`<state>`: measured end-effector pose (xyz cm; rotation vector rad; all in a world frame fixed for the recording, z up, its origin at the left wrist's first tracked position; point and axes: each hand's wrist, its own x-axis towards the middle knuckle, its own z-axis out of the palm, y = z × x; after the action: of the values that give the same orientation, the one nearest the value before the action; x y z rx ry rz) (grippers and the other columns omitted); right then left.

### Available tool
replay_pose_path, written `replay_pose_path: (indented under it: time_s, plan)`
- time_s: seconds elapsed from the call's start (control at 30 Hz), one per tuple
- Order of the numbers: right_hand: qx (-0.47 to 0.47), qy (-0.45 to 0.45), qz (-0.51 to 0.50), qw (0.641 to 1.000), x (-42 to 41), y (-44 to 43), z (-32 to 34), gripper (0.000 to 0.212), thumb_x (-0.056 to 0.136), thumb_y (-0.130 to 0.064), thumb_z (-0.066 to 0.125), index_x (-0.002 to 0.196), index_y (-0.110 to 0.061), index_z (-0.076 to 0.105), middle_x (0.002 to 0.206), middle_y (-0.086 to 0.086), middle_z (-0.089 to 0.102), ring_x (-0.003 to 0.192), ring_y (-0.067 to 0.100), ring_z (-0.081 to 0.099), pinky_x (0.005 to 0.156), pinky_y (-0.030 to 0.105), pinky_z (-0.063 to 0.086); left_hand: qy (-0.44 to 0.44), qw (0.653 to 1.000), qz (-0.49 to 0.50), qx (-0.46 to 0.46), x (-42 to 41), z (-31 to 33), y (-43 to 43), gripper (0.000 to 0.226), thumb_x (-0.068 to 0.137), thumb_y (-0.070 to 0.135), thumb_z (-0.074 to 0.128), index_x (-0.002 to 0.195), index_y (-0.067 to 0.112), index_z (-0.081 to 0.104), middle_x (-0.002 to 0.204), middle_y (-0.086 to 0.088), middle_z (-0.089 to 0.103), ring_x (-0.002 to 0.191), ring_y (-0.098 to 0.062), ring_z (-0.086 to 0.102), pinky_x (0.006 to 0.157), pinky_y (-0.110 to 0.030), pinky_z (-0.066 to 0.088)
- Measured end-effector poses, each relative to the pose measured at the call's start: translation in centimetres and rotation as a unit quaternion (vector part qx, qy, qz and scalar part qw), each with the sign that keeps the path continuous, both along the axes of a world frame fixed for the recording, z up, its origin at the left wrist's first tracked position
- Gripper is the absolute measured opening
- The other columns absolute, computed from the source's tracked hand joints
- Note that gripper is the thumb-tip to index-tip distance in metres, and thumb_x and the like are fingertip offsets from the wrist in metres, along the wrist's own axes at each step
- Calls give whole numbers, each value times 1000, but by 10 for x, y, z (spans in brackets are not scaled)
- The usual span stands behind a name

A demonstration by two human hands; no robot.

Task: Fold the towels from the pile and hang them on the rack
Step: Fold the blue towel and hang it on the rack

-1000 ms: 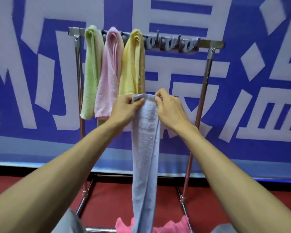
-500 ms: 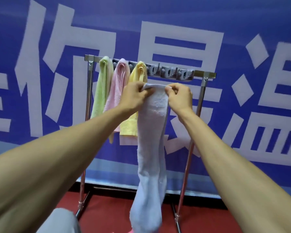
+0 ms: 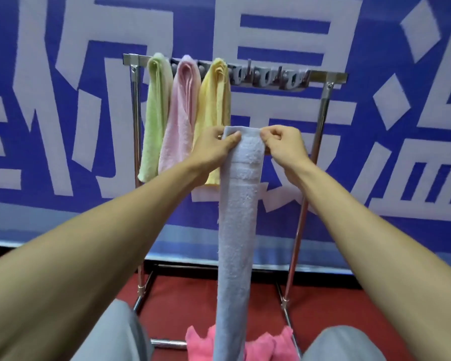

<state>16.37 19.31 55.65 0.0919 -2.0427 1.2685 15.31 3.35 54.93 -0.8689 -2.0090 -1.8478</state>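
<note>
**Blue towel lowered below the rack's top bar**

Head view: half a second ago both hands held the blue towel (image 3: 238,204) up at the top bar of the rack (image 3: 323,76); now they have dropped well below that bar, and the towel's folded top edge sits level with the lower half of the hung towels.

The left hand (image 3: 214,147) pinches the towel's upper left corner with its thumb across the front. The right hand (image 3: 284,147) pinches the upper right corner, fingers curled. The towel hangs as a long narrow strip in front of the rack, and its lower end is cut off by the frame's bottom edge.

On the bar's left part hang a green towel (image 3: 154,113), a pink towel (image 3: 181,118) and a yellow towel (image 3: 215,105); the left hand hides the yellow one's lower middle. Grey clips (image 3: 268,78) along the bar to the right are blurred.

A bright pink cloth (image 3: 266,345) lies by the rack's base on the red floor (image 3: 193,303), partly hidden behind the strip. Behind the rack stands a blue wall (image 3: 375,61) with large white characters.
</note>
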Motion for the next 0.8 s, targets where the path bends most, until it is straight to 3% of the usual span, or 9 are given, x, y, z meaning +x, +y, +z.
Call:
replay_pose_path:
  time_s: [0.1,0.2,0.33,0.4,0.47,0.57,0.67,0.7,0.8]
  plan:
    - [-44,-27,34,998,2,4,-29,15,95,-18,55,90,-14,68,86,5,69,81,16,66,75,32,56,-36,999,-17,1,0,-26,2,12,94,19,56,93,19,69,76,10,67,64,2,63,55,-18,50]
    - [-90,-89,80,989,2,2,-62,31,97,-32,50,95,-9,71,80,1,71,71,8,65,64,23,51,-85,995,-12,43,-9,-56,3,12,92,19,60,89,14,70,75,6,69,66,-1,65,54,-17,48]
    - [-173,-238,196,935,-1,0,-124,56,97,-55,33,92,-11,68,64,1,60,57,11,55,60,23,48,-225,963,1,145,-25,-96,3,12,92,16,60,85,11,68,79,-2,70,68,-11,66,57,-22,50]
    - [-186,-285,215,915,-5,0,-161,64,87,-68,38,86,-10,66,74,13,48,62,22,45,62,24,45,-298,936,10,187,-36,-117,2,14,93,14,59,96,3,67,90,-7,69,74,-16,65,60,-25,53]
    - [-188,-311,217,906,-10,2,-195,74,71,-75,53,95,-7,65,88,19,48,80,30,46,75,32,49,-366,903,17,224,-48,-139,-1,20,93,12,58,107,-2,62,99,-13,67,78,-19,65,59,-28,55]
    - [-144,-338,235,900,-14,4,-232,53,84,-49,63,101,1,67,95,16,68,89,23,62,86,32,51,-447,854,19,266,-62,-172,-3,20,95,11,55,110,-2,57,97,-15,64,75,-20,63,44,-24,54]
    - [-93,-345,234,904,-14,-1,-258,8,89,-15,65,88,-8,68,77,-5,70,71,2,62,65,13,47,-484,834,38,263,-70,-208,-3,25,96,14,53,116,0,55,97,-16,64,74,-21,62,40,-25,53]
    - [-83,-343,223,909,-15,-3,-266,6,88,-11,65,83,-12,67,72,-9,69,66,-2,61,63,12,47,-493,829,51,260,-74,-223,-4,27,95,15,54,118,0,55,100,-17,65,75,-22,63,43,-28,55]
    - [-8,-312,167,935,-20,-8,-277,28,89,-9,63,64,-19,57,55,-16,56,52,-8,46,54,15,38,-514,809,58,280,-82,-265,-10,31,94,17,56,121,2,56,115,-16,63,81,-20,64,57,-29,58]
